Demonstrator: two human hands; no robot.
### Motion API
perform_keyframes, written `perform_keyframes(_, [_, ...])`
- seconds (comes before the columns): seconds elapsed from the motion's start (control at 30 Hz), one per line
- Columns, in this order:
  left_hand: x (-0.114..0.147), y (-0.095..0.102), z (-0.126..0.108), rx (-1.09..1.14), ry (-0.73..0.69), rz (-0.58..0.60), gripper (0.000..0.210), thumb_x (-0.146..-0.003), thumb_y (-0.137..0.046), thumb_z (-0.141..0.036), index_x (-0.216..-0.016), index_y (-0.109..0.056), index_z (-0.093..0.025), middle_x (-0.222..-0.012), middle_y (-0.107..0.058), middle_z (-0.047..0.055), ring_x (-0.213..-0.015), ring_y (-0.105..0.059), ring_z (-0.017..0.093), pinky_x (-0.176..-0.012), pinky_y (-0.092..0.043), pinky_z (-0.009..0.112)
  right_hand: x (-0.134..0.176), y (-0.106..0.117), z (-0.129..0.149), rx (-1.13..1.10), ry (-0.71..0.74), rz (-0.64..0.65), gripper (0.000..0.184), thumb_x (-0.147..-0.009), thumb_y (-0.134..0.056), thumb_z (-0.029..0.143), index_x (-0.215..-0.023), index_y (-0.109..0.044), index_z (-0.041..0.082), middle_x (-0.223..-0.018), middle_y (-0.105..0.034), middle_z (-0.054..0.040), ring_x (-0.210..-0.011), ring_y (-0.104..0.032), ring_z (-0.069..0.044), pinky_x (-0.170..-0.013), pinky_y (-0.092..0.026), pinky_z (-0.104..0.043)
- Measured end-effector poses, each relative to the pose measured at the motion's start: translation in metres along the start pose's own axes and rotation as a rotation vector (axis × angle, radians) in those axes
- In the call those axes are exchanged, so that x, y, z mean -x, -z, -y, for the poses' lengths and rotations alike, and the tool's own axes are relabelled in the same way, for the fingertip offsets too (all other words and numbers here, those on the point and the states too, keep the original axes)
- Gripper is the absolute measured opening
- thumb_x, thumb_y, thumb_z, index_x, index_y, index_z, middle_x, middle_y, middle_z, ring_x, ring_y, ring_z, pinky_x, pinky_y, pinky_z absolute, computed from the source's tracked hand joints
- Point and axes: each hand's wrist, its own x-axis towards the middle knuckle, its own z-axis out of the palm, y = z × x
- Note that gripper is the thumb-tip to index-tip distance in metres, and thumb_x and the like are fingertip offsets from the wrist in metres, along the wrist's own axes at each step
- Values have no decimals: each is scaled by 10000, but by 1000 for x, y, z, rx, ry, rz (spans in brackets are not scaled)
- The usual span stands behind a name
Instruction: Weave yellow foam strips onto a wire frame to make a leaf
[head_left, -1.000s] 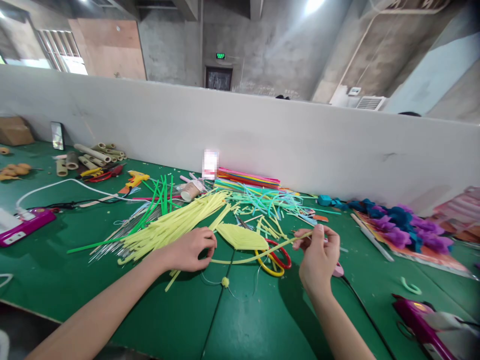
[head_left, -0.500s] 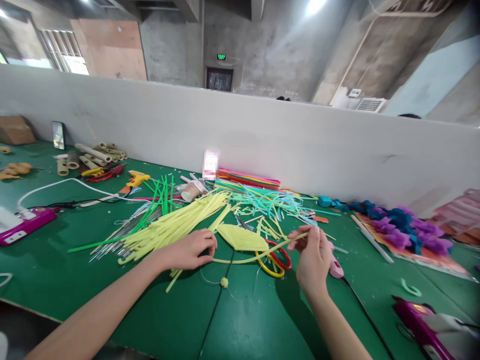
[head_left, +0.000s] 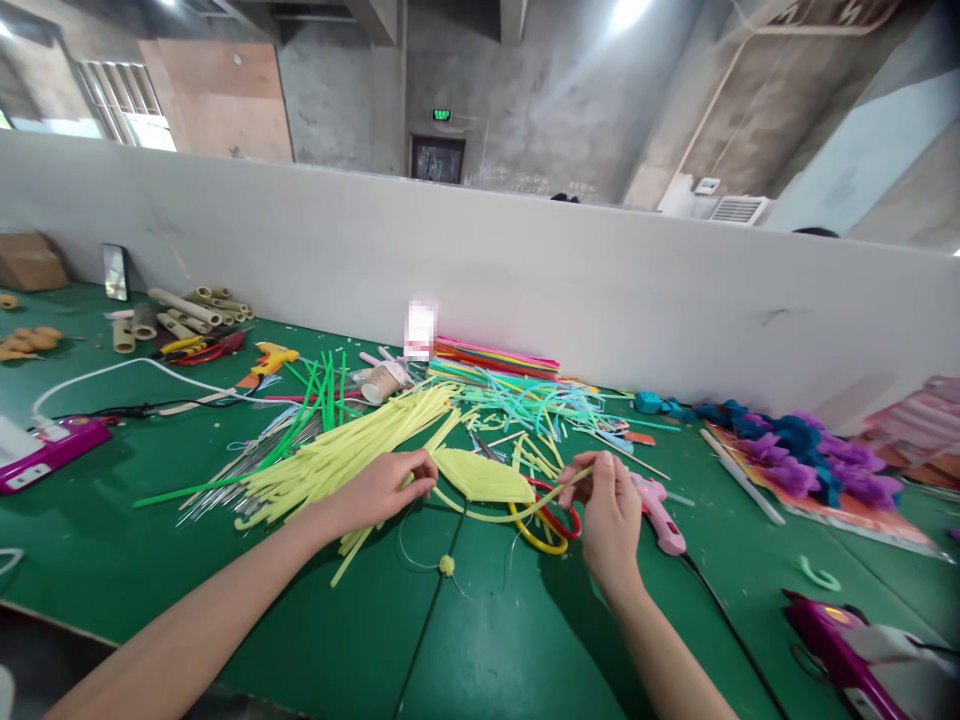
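Note:
A pale yellow pipe cleaner (head_left: 487, 518) sags in a shallow curve between my two hands. My left hand (head_left: 397, 485) pinches one end, and my right hand (head_left: 609, 510) grips the other with its fingers closed. Just behind the curve lies a flat yellow leaf-shaped piece (head_left: 487, 477) made of rows of the same material. Scissors (head_left: 546, 546) with red and yellow handles rest under the pipe cleaner, their blades mostly hidden by the leaf shape. Nearer to me, a small yellow ball (head_left: 447, 566) sits on a thin clear thread.
A pile of yellow pipe cleaners (head_left: 337, 460) spreads beside my left hand. A pink glue gun (head_left: 661, 518) with a black cord lies right of my right hand. Purple power strips (head_left: 56, 452) stand at both sides. A white partition (head_left: 300, 250) borders the green table (head_left: 517, 650).
My right hand has moved left and slightly closer to my left hand. The pipe cleaner between them has bent from nearly straight into a deeper curve.

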Motion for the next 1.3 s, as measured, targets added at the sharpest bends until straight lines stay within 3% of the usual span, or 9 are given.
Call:
perform_keyframes(0.17, [-1, -1, -1, 221, 64, -7, 246, -850, -582, -405, -969, -649, -200, -949, -707, 32, -890, -647, 190, -762, -466, 283, 4, -3, -1, 40, -3, 54, 338, -933, -431, 486, -815, -545, 190, -620, -610, 29, -397, -515, -84, -418, -419, -207])
perform_keyframes(0.3, [-4, -5, 0, 507, 104, 15, 280, -827, -620, -412, -955, -655, -165, -886, -729, 55, -867, -661, 193, -811, -479, 315, 4, -4, -1, 45, -10, 57, 349, -930, -433, 495, -808, -549, 189, -618, -613, 31, -400, -519, -82, -429, -421, -205])
perform_keyframes(0.43, [-6, -8, 0, 627, 116, -67, 263, -797, -665, -405, -873, -664, -154, -811, -702, 37, -797, -640, 167, -784, -478, 297, 5, -6, -3, 43, -34, 96, 368, -894, -475, 540, -804, -552, 191, -609, -612, 33, -405, -525, -89, -433, -424, -208])
perform_keyframes(0.63, [-5, -7, -6, 698, 123, -169, 273, -856, -585, -438, -897, -579, -168, -705, -555, -19, -599, -530, 98, -590, -448, 233, 13, -15, -9, 1, -132, 264, 380, -867, -499, 565, -828, -572, 194, -676, -649, -1, -444, -568, -112, -446, -452, -232])
perform_keyframes(0.77, [-5, -8, -7, 686, 117, -91, 295, -890, -516, -458, -907, -558, -166, -731, -583, 1, -669, -574, 127, -671, -491, 277, 18, -19, -14, 0, -152, 340, 396, -869, -485, 575, -862, -613, 200, -732, -666, -18, -515, -603, -134, -517, -487, -262])
perform_keyframes(0.9, [-5, -11, -4, 556, 81, -7, 259, -844, -593, -423, -918, -607, -175, -942, -656, 40, -807, -615, 160, -764, -487, 303, 20, -21, -16, -14, -153, 344, 416, -871, -476, 580, -896, -643, 200, -796, -680, -37, -603, -628, -157, -604, -524, -294])
perform_keyframes(1.0, [-5, -15, -2, 436, 70, 35, 260, -850, -586, -416, -925, -667, -181, -949, -687, 44, -853, -627, 181, -783, -482, 304, 20, -21, -15, -16, -137, 334, 397, -884, -469, 557, -969, -645, 211, -873, -688, -45, -666, -636, -168, -653, -533, -307])
perform_keyframes(1.17, [-6, -23, -3, 534, 71, -80, 355, -891, -512, -456, -973, -659, -144, -912, -708, 75, -776, -628, 176, -748, -498, 307, 25, -22, -8, 124, -64, 359, 336, -908, -484, 465, -1050, -663, 219, -862, -691, -39, -596, -606, -143, -602, -512, -275])
perform_keyframes(1.3, [-3, -23, -11, 553, 46, -132, 340, -880, -540, -452, -1001, -631, -148, -894, -708, 66, -736, -616, 163, -731, -493, 294, 37, -29, -1, 232, 35, 411, 246, -878, -554, 396, -975, -700, 224, -823, -692, -41, -619, -604, -158, -546, -481, -254])
